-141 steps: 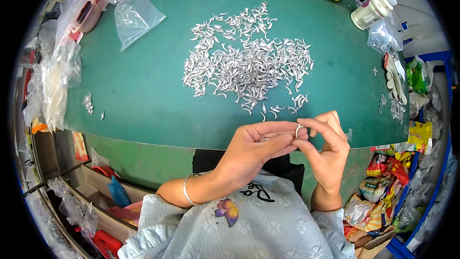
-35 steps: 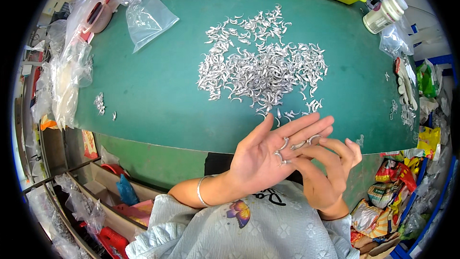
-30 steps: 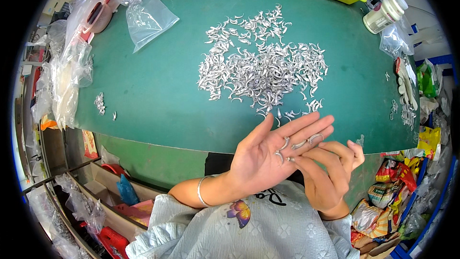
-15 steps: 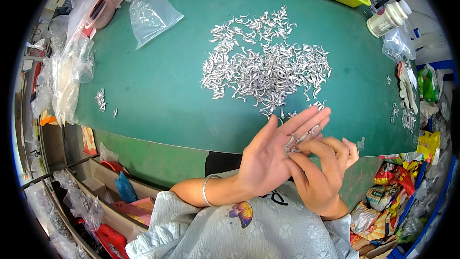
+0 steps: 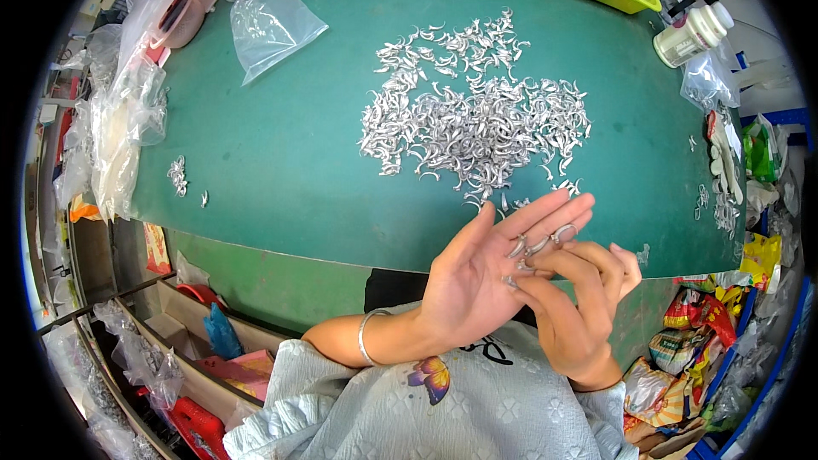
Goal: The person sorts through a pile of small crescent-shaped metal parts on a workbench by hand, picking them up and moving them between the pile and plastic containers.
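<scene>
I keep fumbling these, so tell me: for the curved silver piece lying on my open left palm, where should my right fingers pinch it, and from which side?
Pinch the curved silver piece across its thin middle, coming from the right, where the right hand already sits. It lies flat across the fingers of the open left hand, so a fingertip pinch probably works best. Its exact shape is too small to tell.

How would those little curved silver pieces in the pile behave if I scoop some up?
The silver pieces look thin, rigid and shiny, so probably light and slippery. Their hooked shapes likely snag together; several rest loosely on the open left hand.
</scene>
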`<state>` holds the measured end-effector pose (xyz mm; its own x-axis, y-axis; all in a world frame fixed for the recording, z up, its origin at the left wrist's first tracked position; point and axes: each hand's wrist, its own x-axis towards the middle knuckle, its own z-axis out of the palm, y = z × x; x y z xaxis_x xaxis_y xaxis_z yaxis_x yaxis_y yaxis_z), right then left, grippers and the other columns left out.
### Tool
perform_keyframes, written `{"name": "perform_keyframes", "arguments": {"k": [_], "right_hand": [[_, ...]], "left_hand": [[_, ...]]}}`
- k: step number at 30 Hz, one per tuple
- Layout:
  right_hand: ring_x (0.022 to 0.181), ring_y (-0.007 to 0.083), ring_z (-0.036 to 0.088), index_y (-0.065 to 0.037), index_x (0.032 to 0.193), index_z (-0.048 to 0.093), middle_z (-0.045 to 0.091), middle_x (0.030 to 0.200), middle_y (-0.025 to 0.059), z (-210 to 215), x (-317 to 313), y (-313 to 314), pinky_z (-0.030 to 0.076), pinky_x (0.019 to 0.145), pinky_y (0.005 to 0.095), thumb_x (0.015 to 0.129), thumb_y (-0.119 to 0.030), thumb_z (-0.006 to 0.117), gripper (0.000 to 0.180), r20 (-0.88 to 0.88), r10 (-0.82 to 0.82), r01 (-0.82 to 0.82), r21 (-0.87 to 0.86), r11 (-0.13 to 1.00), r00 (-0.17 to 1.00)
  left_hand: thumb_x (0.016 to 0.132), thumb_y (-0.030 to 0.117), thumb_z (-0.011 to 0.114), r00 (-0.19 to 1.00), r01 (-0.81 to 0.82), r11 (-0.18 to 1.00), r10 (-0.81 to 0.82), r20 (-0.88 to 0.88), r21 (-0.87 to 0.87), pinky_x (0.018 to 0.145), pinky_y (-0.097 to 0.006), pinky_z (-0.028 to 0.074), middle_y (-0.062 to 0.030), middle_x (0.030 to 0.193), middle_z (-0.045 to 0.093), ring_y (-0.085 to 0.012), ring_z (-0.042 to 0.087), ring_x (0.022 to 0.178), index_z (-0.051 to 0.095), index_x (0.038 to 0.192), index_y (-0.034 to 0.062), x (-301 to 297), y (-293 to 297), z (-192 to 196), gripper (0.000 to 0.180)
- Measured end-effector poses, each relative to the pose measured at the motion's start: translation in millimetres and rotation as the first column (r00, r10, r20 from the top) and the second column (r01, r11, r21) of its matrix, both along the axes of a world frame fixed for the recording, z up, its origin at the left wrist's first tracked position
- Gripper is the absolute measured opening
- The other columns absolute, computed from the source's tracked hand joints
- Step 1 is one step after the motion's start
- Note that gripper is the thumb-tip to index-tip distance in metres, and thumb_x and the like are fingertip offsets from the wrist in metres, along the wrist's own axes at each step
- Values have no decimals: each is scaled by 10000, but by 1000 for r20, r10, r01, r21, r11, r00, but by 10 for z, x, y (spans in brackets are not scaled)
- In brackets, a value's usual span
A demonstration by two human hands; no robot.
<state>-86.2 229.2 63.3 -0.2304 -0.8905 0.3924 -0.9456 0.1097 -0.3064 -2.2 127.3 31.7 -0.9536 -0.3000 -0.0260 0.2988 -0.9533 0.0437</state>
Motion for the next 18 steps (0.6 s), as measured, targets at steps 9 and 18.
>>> {"name": "perform_keyframes", "arguments": {"k": [9, 18], "right_hand": [[880, 149, 560, -108, 792, 649, 598, 886, -28, 72, -30, -9, 240, 918, 426, 635, -124, 635, 158, -12, 57, -57, 30, 998, 998], [839, 143, 561, -90, 780, 654, 602, 876, -21, 50, -35, -14, 247, 908, 421, 614, -121, 627, 170, 14, 108, -108, -20, 994, 994]], "left_hand": [[963, 442, 173, 999, 23, 1000, -23, 29, -5, 1122, -412, 107, -214, 1477, 107, -319, 72, 1384, 171, 1409, -9, -1, -11, 33, 635], [965, 440, 155, 999, 44, 997, -45, 10, 61, 1129, -409, 82, -230, 1469, 114, -318, 77, 1382, 165, 1400, -37, -20, -13, 28, 646]]}}
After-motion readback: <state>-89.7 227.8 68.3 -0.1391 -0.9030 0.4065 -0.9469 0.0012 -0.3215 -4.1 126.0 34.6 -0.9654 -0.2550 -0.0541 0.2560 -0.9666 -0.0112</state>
